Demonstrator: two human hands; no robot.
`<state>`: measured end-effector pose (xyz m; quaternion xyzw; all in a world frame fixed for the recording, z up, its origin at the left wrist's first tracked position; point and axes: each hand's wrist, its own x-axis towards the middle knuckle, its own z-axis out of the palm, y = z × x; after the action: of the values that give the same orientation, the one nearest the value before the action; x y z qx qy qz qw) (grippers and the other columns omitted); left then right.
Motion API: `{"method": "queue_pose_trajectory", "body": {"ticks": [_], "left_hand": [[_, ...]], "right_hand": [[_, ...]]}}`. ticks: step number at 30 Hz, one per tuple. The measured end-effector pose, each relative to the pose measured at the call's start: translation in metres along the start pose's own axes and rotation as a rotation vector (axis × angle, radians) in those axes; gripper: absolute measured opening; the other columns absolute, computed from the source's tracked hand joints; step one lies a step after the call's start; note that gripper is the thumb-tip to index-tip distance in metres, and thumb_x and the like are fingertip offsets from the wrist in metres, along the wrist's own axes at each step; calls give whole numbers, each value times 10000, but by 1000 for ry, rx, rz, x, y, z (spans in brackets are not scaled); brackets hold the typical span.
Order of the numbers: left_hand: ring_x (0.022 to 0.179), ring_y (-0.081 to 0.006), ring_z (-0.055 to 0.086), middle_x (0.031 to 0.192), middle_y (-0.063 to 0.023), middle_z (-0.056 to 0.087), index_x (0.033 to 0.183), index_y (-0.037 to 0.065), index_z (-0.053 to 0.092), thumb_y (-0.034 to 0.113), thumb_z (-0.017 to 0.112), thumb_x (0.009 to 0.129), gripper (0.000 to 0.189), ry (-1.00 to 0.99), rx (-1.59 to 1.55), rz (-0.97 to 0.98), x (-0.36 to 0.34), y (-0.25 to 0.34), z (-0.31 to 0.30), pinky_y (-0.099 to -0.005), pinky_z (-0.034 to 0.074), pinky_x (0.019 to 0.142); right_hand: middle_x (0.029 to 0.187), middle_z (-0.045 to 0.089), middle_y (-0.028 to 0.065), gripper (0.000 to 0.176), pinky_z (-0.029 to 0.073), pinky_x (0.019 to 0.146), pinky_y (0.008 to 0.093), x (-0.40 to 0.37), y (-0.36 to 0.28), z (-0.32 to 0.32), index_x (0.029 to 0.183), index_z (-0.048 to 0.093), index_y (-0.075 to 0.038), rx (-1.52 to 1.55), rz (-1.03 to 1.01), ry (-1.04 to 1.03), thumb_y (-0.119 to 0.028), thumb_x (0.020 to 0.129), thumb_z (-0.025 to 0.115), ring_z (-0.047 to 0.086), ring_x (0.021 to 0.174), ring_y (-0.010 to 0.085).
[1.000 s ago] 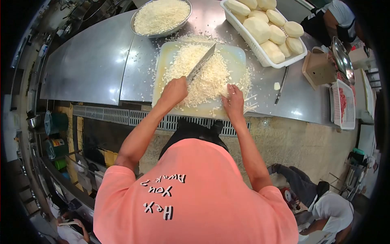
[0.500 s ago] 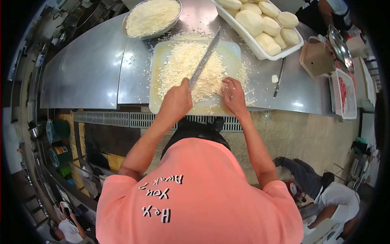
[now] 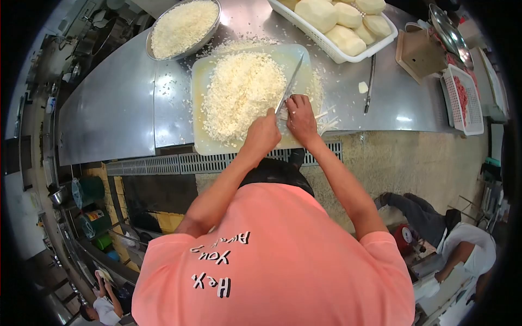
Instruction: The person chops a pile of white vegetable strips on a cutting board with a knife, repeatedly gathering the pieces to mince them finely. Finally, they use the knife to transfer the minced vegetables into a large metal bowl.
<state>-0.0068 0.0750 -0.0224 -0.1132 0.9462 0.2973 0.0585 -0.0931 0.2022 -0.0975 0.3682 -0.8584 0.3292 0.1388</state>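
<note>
A kitchen knife point(image 3: 291, 83) with a long blade is in my left hand point(image 3: 263, 136), fingers wrapped round its handle. The blade angles up and to the right across the cutting board point(image 3: 298, 52). Close against the right side of the blade, my right hand point(image 3: 302, 120) is curled down over pale vegetable strips point(image 3: 328, 124). Strip ends stick out on its right; the rest lies hidden under the fingers. Left of the knife, a large heap of finely chopped pale vegetable point(image 3: 242, 92) covers much of the board.
A metal bowl of chopped pale vegetable point(image 3: 185, 27) stands back left. Back right is a white basket point(image 3: 356, 58) of peeled pale root vegetables point(image 3: 345, 39). A thin dark tool point(image 3: 371, 84) lies by a small white piece point(image 3: 363, 87). Another person point(image 3: 467, 242) is lower right.
My left hand brought the knife right and down, off the heap to beside my right hand. My right hand moved slightly left and curled over the strips. The whole view shifted.
</note>
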Motion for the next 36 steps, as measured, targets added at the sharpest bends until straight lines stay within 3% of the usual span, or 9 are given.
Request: {"method": "queue_pose_trajectory", "body": {"ticks": [2,5,8,13,17,22,25,35,36], "left_hand": [[681,-485,587,689,-310,582,957,-65,507,68,488,852,170,75,7,67,12,-3,6,-544,460,643],[695,-487,605,693,-319,593,946,-87,507,6,497,796,177,6,-15,11,-14,17,-24,-544,476,652],[698,-486,604,697,-329,587,918,-91,508,10,491,808,150,47,-22,40,7,2,10,-545,474,648],[708,-484,603,693,-325,584,897,-86,508,18,493,814,134,32,-68,24,-6,22,-22,-535,477,649],[721,-489,586,716,-326,578,924,-73,508,60,482,869,146,61,-49,10,9,4,19,-541,454,645],[730,-488,591,719,-332,578,910,-85,507,64,479,870,156,49,-36,33,3,18,-8,-532,460,648],[738,-482,593,721,-332,579,898,-90,504,62,478,868,157,25,-68,-35,-1,17,6,-524,462,653],[718,-503,587,709,-345,572,910,-90,508,68,484,866,166,104,-117,23,17,10,25,-526,471,653],[719,-506,585,717,-343,577,912,-84,509,85,492,865,176,28,-117,-17,23,12,18,-529,469,656]], "right_hand": [[974,534,151,281,433,870,406,1,1,0,955,551,-14,2,-5,4,38,679,563,497,981,341],[977,533,150,295,433,877,403,1,1,0,958,551,-14,4,13,5,36,667,566,496,985,337],[978,533,150,299,434,877,402,0,0,0,955,550,-13,4,18,-7,35,661,570,497,986,335],[982,533,151,290,434,873,400,0,2,1,942,544,-13,7,10,13,32,657,578,498,987,335],[987,532,153,291,434,875,401,-3,2,0,944,543,-12,-7,30,-19,38,659,576,497,992,340],[979,528,158,284,436,871,401,3,3,1,938,540,-8,15,17,30,44,660,572,496,982,343],[972,524,158,277,438,861,406,-4,-1,1,928,536,-7,6,67,-14,46,658,570,495,975,344],[970,515,157,326,438,859,404,-5,0,-1,940,528,-6,28,47,8,57,624,574,485,973,346],[974,514,158,335,437,861,403,-2,1,-2,942,528,-5,18,35,0,59,618,579,483,976,347]]}}
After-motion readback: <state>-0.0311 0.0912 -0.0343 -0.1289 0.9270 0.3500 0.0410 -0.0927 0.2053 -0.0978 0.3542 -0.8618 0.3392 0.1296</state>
